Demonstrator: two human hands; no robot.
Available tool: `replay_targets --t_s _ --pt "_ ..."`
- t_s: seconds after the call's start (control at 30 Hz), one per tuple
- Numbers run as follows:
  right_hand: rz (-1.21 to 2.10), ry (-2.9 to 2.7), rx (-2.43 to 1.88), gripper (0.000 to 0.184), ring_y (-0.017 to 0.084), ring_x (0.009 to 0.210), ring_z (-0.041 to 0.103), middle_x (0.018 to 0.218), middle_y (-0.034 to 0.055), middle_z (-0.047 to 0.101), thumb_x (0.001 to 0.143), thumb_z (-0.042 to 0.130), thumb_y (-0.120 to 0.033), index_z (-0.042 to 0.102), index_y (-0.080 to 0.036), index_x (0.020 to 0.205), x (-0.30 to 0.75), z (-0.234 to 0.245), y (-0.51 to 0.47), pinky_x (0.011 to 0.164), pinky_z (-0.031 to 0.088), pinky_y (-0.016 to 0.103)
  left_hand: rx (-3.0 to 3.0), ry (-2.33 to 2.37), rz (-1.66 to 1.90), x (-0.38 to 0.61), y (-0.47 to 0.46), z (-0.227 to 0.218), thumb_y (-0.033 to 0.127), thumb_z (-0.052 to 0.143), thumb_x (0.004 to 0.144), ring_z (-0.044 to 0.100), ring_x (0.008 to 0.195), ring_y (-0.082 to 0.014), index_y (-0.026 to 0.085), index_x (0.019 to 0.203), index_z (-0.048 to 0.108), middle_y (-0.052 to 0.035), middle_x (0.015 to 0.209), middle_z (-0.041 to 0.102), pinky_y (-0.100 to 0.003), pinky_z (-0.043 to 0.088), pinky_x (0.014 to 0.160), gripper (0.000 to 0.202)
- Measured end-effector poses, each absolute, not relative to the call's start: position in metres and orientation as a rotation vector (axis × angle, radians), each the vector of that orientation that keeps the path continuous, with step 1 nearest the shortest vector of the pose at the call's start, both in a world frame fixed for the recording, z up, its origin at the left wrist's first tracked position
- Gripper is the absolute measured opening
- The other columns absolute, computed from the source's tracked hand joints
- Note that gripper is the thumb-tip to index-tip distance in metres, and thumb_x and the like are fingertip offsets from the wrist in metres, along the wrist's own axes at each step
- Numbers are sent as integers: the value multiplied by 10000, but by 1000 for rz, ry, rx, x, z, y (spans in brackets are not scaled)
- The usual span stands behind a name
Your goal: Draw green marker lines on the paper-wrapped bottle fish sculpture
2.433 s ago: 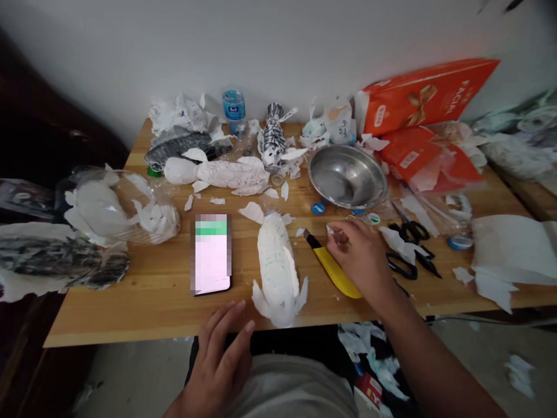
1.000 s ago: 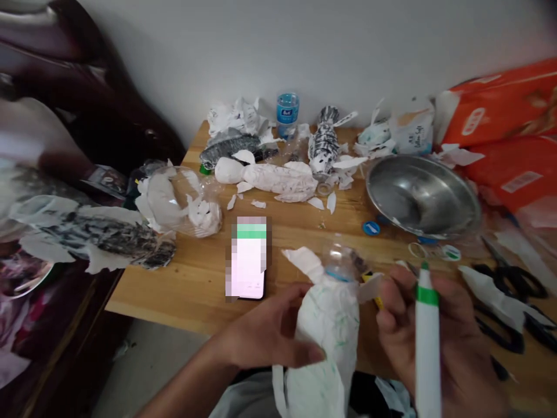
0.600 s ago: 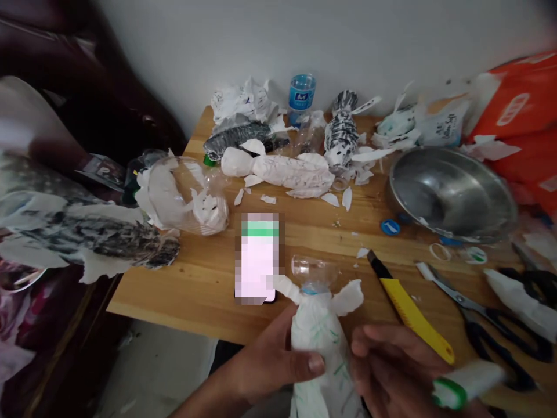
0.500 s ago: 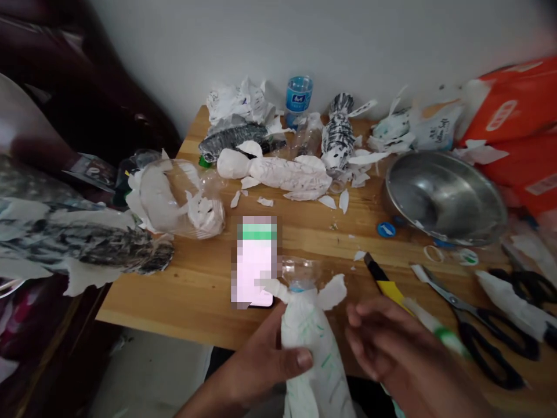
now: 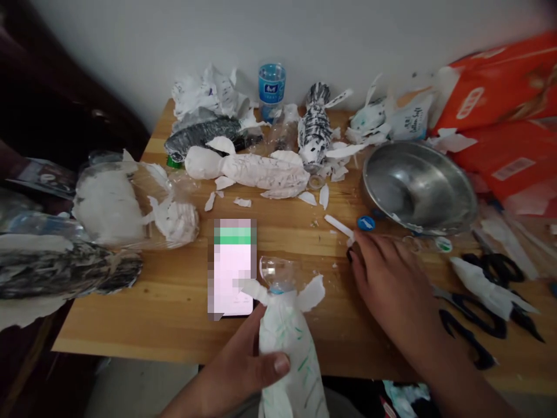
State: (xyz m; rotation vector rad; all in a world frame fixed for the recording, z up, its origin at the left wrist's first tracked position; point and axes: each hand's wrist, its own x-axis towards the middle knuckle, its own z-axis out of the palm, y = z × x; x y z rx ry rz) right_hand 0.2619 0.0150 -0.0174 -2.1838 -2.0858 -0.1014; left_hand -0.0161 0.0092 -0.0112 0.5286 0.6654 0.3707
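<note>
- Work location: lower centre of the frame, at the front edge of the wooden table (image 5: 165, 290). Grips paper-wrapped bottle (image 5: 293, 348) with left hand (image 5: 243, 363), thumb laid across the front, other fingers mostly hidden behind.
- Slip hazard: supports the bottle by one hand only, as far as visible. May drop it past the table edge through a loosened grip; lower end out of frame.
- Crush hazard: bears with the thumb directly on paper. May wrinkle or tear the wrap through excess force, or smear the green marks (image 5: 302, 364) if wet; cannot tell dryness.
- Snag hazard: may bend the paper flaps (image 5: 312, 294) by brushing the phone (image 5: 232, 273), just left of the bottle. Cannot tell contact from overlap.
- Cut hazard: rests right hand (image 5: 389, 278), right of centre, low over the table, fingers bent at white strip (image 5: 338, 225) and dark tip (image 5: 349, 256). Cannot tell grasp from touch. May nick fingers in case of a hidden blade.
- Sweep hazard: may knock the scissors (image 5: 452, 298), close beside the right wrist, through careless withdrawal.
</note>
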Motion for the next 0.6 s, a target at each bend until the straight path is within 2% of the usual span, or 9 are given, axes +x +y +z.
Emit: replay_targets --t_s 0.1,0.3,0.43,0.5,0.6 --pt "-196 -2117 -2228 373 365 1014 616 1169 189 682 999 411 -159 567 -127 1336 260 -25 27 846 510 507 614 649 354 -5 14 -9 602 796 797 597 1267 -367 215 1492 474 -177 1377 636 -533 423 1109 858" --pt "-226 -2174 -2213 370 354 963 595 1075 188 664 975 395 -121 559 -140 1307 261 -15 24 782 497 484 639 604 412 12 16 -24 578 807 799 553 1327 -358 229 1494 461 -165 1424 606 -535 363 1160 851" --pt "-179 -2211 -2187 352 349 1023 610 1153 193 643 965 395 -101 555 -132 1277 265 -19 20 809 517 462 550 582 426 18 14 -27 597 863 718 603 1264 -367 246 1534 383 -173 1355 641 -500 453 1057 1009" --pt "-157 -2201 -2197 333 345 1021 620 1171 185 638 961 401 -89 575 -129 1242 266 -23 20 836 525 463 534 587 430 19 14 -28 605 868 705 621 1237 -360 243 1523 389 -177 1348 645 -468 478 1015 1015" --pt "-48 -2226 -2159 331 336 1013 632 1178 181 624 931 432 -73 599 -117 1213 270 -27 26 860 532 456 587 609 441 17 13 -30 593 871 708 592 1274 -350 234 1505 424 -179 1398 617 -441 467 1029 981"
